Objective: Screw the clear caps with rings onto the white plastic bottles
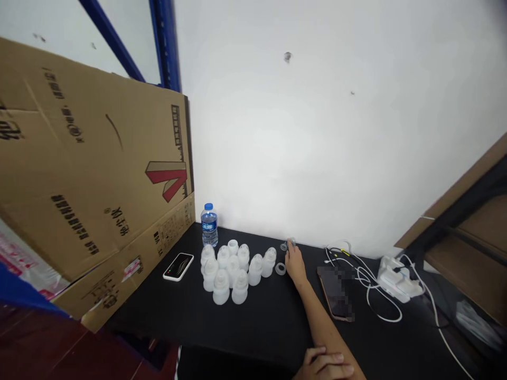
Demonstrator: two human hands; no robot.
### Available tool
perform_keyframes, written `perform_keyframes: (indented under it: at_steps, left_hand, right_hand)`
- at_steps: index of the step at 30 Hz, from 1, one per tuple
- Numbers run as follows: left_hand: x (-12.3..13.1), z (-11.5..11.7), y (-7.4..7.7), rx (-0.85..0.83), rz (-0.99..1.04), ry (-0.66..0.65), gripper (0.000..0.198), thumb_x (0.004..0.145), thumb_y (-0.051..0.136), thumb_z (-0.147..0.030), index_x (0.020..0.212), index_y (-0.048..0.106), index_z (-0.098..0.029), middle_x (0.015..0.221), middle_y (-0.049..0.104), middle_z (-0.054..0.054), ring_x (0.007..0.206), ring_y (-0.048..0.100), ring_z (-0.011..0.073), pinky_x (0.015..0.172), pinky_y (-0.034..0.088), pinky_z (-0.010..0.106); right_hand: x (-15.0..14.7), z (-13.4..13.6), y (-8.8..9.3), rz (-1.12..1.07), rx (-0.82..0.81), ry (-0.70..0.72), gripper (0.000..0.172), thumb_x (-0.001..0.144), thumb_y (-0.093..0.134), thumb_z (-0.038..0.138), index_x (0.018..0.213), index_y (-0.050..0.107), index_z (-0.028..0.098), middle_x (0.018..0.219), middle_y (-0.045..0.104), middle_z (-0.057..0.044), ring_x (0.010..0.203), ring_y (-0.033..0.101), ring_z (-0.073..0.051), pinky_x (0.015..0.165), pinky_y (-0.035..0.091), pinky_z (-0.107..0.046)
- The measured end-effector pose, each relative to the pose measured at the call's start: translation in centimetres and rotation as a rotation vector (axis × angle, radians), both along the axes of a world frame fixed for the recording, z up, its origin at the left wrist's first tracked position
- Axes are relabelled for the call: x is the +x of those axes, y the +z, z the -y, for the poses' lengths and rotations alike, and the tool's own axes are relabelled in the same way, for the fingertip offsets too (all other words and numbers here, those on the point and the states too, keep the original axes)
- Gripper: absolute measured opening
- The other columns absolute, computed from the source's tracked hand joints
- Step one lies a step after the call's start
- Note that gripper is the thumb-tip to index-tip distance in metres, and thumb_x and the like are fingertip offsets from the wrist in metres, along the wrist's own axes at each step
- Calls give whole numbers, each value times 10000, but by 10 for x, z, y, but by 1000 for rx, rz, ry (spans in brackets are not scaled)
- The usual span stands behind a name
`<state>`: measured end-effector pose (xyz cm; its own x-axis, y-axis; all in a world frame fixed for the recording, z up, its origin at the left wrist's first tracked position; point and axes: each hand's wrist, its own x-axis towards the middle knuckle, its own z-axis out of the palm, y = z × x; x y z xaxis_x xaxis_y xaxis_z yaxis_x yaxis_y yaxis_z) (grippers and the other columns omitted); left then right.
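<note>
My right hand (295, 259) reaches to the back of the black table, its fingertips on a small clear piece (292, 241) near the wall. Its fingers are bunched, and what they grip is too small to make out. Just left of it lie a translucent ring (280, 269) and a small clear part (283, 246). My left hand (325, 364) rests on my right forearm with its fingers spread. Several white bottles with clear tops (221, 287) stand in a group on the left, one of them an open-necked bottle (233, 246) at the back.
A water bottle (209, 227) and a white-framed device (178, 266) are at the left, beside a large cardboard box (99, 158). A phone (335, 293), white cables (370, 285) and a white device (398, 279) lie to the right.
</note>
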<state>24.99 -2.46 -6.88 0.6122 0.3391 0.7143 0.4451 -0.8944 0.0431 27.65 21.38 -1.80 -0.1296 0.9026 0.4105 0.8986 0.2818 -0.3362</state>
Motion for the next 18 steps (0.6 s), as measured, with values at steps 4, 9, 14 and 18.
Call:
perform_keyframes:
  at_steps: [4, 9, 14, 18]
  left_hand:
    - [-11, 3, 1, -225, 317, -93, 328, 1072, 568, -401, 1318, 698, -228, 1176, 834, 67, 1122, 772, 219, 969, 580, 317]
    - [-49, 6, 58, -641, 523, 40, 463, 972, 557, -115, 1411, 608, -252, 1320, 722, 124, 1253, 679, 274, 1111, 565, 459]
    - [-62, -45, 58, -599, 381, 328, 541, 982, 488, -69, 1489, 568, -242, 1504, 615, 151, 1421, 586, 309, 1197, 507, 565]
    - [-66, -96, 24, -436, 197, 584, 678, 903, 474, 3, 1574, 489, -92, 1686, 434, 243, 1621, 345, 409, 1248, 420, 642]
  right_hand:
    - [-2, -5, -6, -61, 26, 37, 449, 1033, 495, 200, 1461, 632, 200, 1142, 661, -151, 1069, 648, -312, 949, 539, -402]
    - [2, -7, -11, -160, 32, 73, 248, 1031, 538, 204, 1203, 713, 236, 1210, 697, -119, 1129, 629, -287, 975, 522, -371]
    - [13, -7, -14, -248, 31, 47, 210, 1045, 522, 203, 1122, 714, 236, 1119, 737, -105, 1049, 643, -275, 939, 505, -362]
    - [29, -1, -10, -301, 25, 15, 184, 1043, 533, 211, 1080, 713, 224, 1049, 737, -98, 1008, 641, -268, 922, 487, -350]
